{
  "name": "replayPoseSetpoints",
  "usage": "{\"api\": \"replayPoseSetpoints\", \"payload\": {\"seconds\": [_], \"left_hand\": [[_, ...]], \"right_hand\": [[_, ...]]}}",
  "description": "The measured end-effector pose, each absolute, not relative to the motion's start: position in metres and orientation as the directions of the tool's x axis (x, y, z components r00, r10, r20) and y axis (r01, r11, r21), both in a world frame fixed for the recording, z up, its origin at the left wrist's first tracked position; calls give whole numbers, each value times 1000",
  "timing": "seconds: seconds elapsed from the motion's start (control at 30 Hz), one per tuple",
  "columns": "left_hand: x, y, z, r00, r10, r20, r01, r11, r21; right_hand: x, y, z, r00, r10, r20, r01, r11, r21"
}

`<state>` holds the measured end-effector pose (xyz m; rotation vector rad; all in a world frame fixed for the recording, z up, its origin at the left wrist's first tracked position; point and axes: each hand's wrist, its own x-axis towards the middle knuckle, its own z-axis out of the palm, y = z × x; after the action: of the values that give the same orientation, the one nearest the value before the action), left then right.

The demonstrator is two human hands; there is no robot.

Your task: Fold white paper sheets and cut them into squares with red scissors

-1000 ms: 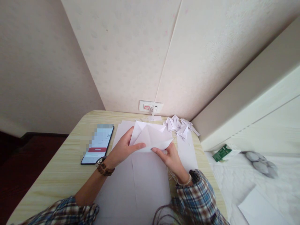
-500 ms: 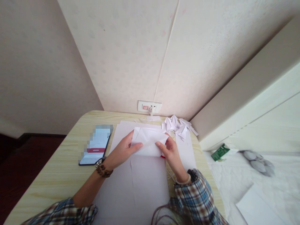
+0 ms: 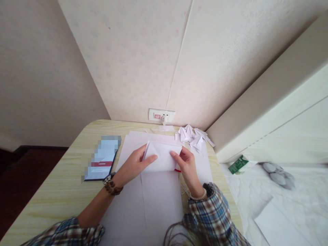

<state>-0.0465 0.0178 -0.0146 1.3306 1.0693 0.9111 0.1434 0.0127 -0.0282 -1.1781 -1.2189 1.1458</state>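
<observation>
A folded sheet of white paper (image 3: 163,158) is held up between both hands, above larger white sheets (image 3: 153,205) on the table. My left hand (image 3: 137,162) pinches its left end, thumb across the front and fingers behind. On the right end, my right hand (image 3: 185,161) grips it the same way, thumb pressed near the upper right corner. Something red (image 3: 177,170) shows just beneath the paper by my right hand; what it is I cannot tell. Several folded paper pieces (image 3: 196,140) with pointed ends lie in a heap behind my right hand.
A phone (image 3: 102,160) with a lit screen lies on the wooden table (image 3: 64,181) at left. A wall socket (image 3: 161,115) with a plug sits behind. To the right, a green-and-white carton (image 3: 239,164), a grey item (image 3: 279,176) and a white sheet (image 3: 279,222) rest on a quilted surface.
The paper's front layer has shifted in my fingers, and a triangular fold now shows at its left. Both hands keep their grip. The whole view has shifted slightly.
</observation>
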Motion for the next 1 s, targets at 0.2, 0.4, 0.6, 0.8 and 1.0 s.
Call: {"api": "replayPoseSetpoints", "payload": {"seconds": [0.2, 0.4, 0.6, 0.8, 1.0], "left_hand": [[-46, 18, -16, 302, 947, -106, 16, 106, 994], [-45, 18, -12, 296, 948, -119, 10, 122, 992], [-45, 17, -10, 290, 950, -111, 38, 104, 994], [-46, 18, -12, 310, 944, -117, 46, 108, 993], [-46, 19, -13, 334, 936, -109, 36, 103, 994]], "right_hand": [[142, 11, -29, 24, 999, 33, 4, 33, -999], [142, 10, -28, 21, 998, 64, -2, 64, -998], [144, 10, -27, 21, 993, 114, 45, 113, -993], [144, 10, -28, 23, 993, 118, 34, 118, -992], [143, 9, -24, 48, 994, 93, 24, 92, -995]]}}
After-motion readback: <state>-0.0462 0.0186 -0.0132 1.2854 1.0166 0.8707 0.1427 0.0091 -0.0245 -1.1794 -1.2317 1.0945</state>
